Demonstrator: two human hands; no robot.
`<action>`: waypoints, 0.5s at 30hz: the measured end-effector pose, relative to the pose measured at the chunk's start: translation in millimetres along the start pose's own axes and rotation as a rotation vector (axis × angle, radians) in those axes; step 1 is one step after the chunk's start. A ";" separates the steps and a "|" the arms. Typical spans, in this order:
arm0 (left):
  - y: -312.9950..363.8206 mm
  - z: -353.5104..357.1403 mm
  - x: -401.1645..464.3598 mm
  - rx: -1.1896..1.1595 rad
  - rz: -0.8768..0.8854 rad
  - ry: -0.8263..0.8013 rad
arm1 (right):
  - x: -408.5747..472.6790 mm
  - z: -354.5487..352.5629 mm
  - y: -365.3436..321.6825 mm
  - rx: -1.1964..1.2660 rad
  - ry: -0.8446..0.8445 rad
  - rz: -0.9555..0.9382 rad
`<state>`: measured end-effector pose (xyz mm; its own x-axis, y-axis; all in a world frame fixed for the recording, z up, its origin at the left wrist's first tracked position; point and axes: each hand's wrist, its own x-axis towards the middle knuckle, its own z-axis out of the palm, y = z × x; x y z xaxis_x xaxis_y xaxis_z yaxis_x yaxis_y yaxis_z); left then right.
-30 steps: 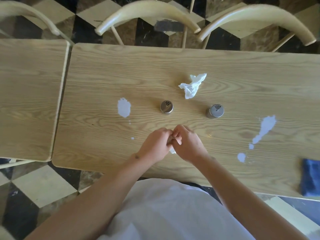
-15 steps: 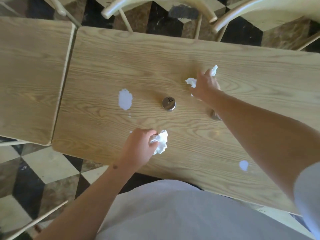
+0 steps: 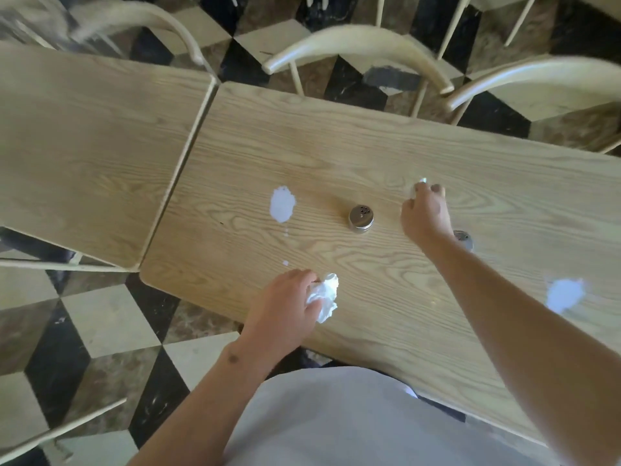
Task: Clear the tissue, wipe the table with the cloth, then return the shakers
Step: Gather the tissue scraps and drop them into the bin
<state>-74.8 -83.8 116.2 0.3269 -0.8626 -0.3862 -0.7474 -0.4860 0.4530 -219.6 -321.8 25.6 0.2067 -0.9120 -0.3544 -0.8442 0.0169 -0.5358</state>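
Your left hand (image 3: 285, 306) is closed around a crumpled white tissue (image 3: 324, 295) near the front edge of the light wooden table (image 3: 336, 156); part of the tissue sticks out past your fingers. Your right hand (image 3: 425, 215) is stretched further over the table and its fingers are curled on a second white tissue (image 3: 416, 188), of which only a small piece shows at the fingertips. Between the two hands, a little to the far side, a small glass shaker with a perforated metal lid (image 3: 361, 218) stands upright. Another shaker with a metal lid (image 3: 463, 238) is just beside your right wrist and mostly hidden by it. One white spill (image 3: 283, 204) lies left of the first shaker, and another white spill (image 3: 564, 294) lies right of your right forearm.
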 end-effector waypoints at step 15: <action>-147.3 -13.9 -141.0 -0.187 -0.108 0.211 | -286.8 119.0 -27.1 0.146 -0.320 0.017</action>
<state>-2.7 107.5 115.1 0.5268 -0.8048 -0.2733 -0.5887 -0.5775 0.5657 -197.1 -12.0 50.6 0.3573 -0.7365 -0.5744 -0.7740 0.1107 -0.6234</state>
